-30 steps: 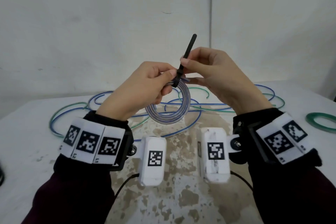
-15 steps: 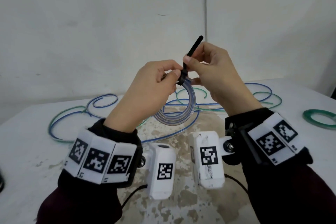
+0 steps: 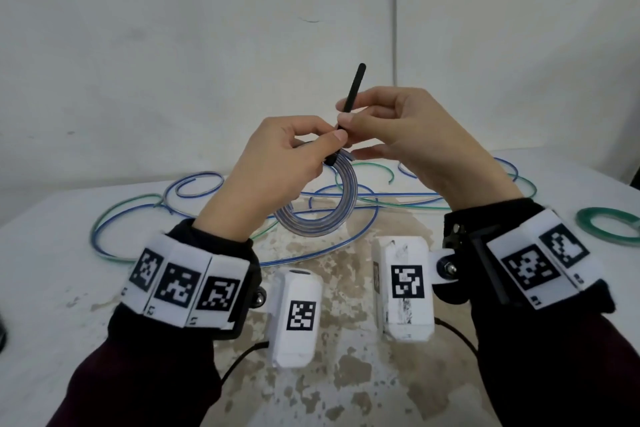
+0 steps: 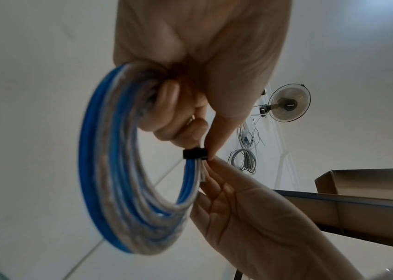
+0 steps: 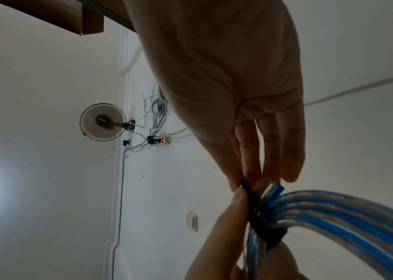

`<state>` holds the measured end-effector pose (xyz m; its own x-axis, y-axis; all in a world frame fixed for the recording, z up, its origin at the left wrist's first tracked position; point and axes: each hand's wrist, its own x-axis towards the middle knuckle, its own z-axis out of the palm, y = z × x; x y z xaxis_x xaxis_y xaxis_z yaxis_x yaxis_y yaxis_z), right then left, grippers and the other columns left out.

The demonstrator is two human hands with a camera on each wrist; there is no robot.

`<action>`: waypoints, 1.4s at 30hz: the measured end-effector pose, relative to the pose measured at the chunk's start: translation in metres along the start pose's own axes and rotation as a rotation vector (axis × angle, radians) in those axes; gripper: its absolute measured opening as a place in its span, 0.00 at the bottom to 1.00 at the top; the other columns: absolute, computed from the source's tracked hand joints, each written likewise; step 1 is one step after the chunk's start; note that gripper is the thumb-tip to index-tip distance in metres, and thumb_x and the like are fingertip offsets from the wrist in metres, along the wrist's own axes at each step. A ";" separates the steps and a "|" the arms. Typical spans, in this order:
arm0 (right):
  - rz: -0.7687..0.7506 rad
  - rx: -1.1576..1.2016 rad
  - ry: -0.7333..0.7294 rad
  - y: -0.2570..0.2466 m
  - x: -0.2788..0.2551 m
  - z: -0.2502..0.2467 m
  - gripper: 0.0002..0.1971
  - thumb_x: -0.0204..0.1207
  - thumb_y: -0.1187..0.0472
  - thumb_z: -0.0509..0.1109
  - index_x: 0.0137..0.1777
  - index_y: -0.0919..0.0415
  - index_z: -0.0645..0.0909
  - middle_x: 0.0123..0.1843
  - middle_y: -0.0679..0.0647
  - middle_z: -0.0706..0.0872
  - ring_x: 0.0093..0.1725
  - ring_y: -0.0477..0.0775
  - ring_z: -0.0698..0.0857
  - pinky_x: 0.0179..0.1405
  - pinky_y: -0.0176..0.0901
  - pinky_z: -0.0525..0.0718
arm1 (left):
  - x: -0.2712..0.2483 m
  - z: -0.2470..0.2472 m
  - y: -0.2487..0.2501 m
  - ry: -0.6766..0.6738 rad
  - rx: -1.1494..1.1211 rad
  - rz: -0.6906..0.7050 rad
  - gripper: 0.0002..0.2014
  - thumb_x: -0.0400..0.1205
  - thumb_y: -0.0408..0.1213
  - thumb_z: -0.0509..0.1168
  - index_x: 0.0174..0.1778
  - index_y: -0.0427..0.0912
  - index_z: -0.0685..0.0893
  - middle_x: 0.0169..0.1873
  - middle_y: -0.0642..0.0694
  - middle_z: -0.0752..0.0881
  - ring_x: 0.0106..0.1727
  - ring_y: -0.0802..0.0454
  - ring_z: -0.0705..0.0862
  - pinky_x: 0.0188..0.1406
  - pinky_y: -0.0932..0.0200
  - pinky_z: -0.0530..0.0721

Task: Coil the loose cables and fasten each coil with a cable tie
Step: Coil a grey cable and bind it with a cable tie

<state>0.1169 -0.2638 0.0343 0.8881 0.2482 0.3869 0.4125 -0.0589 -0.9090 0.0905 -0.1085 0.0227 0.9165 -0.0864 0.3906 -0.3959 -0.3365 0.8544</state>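
Note:
A coil of blue and clear cable (image 3: 325, 222) hangs above the table from my left hand (image 3: 325, 146), which grips its top. A black cable tie (image 3: 351, 94) is looped round the coil there, and its tail points up. My right hand (image 3: 346, 114) pinches that tail between thumb and forefinger, just above the left thumb. In the left wrist view the tie's band (image 4: 194, 153) wraps the coil (image 4: 109, 170) beside my curled fingers. In the right wrist view the tie (image 5: 260, 223) crosses the cable strands (image 5: 334, 208), with the right fingertips (image 5: 250, 180) on it.
Loose blue and green cables (image 3: 173, 215) sprawl over the white table (image 3: 69, 270) behind the hands. A green coil (image 3: 606, 225) lies at the right edge. A worn brown patch (image 3: 346, 288) marks the table's middle, and a wall stands close behind.
The tie's tail tilted to the right, then came back more upright. The coil swung slightly left under the left hand. Both hands kept their hold.

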 end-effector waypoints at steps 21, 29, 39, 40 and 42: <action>-0.069 -0.033 0.139 0.006 0.005 0.016 0.04 0.76 0.68 0.72 0.41 0.63 0.80 0.34 0.54 0.85 0.31 0.47 0.84 0.30 0.39 0.85 | -0.005 -0.014 0.009 -0.100 0.179 0.006 0.11 0.83 0.40 0.63 0.39 0.41 0.86 0.18 0.51 0.71 0.17 0.57 0.65 0.19 0.64 0.63; -0.116 -0.031 0.140 0.001 0.005 0.015 0.05 0.77 0.68 0.70 0.51 0.69 0.81 0.39 0.57 0.87 0.34 0.46 0.85 0.39 0.42 0.89 | 0.002 -0.022 0.001 -0.174 -0.115 -0.104 0.11 0.87 0.34 0.57 0.54 0.34 0.84 0.20 0.48 0.72 0.18 0.57 0.60 0.18 0.65 0.60; 0.188 0.031 -0.242 0.001 -0.011 -0.002 0.15 0.87 0.58 0.55 0.58 0.64 0.82 0.47 0.59 0.90 0.48 0.53 0.87 0.54 0.48 0.87 | 0.010 -0.014 -0.007 -0.013 -0.427 0.083 0.12 0.88 0.32 0.54 0.55 0.37 0.83 0.24 0.47 0.76 0.22 0.56 0.67 0.29 0.64 0.76; 0.187 0.113 -0.261 0.001 -0.016 -0.009 0.15 0.87 0.59 0.55 0.59 0.63 0.82 0.47 0.59 0.90 0.50 0.53 0.87 0.59 0.51 0.85 | 0.011 -0.008 -0.007 -0.010 -0.492 0.066 0.12 0.88 0.33 0.53 0.53 0.38 0.83 0.24 0.47 0.76 0.22 0.57 0.67 0.29 0.65 0.76; 0.167 0.231 -0.323 0.004 -0.029 -0.025 0.15 0.86 0.60 0.54 0.61 0.63 0.82 0.50 0.59 0.90 0.54 0.53 0.86 0.63 0.52 0.83 | 0.013 0.010 -0.008 -0.036 -0.613 0.006 0.13 0.88 0.33 0.52 0.49 0.40 0.83 0.23 0.49 0.76 0.21 0.58 0.68 0.26 0.67 0.76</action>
<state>0.0979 -0.2954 0.0234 0.8142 0.5461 0.1970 0.1801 0.0850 -0.9800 0.1062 -0.1159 0.0178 0.9114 -0.1215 0.3932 -0.3522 0.2639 0.8980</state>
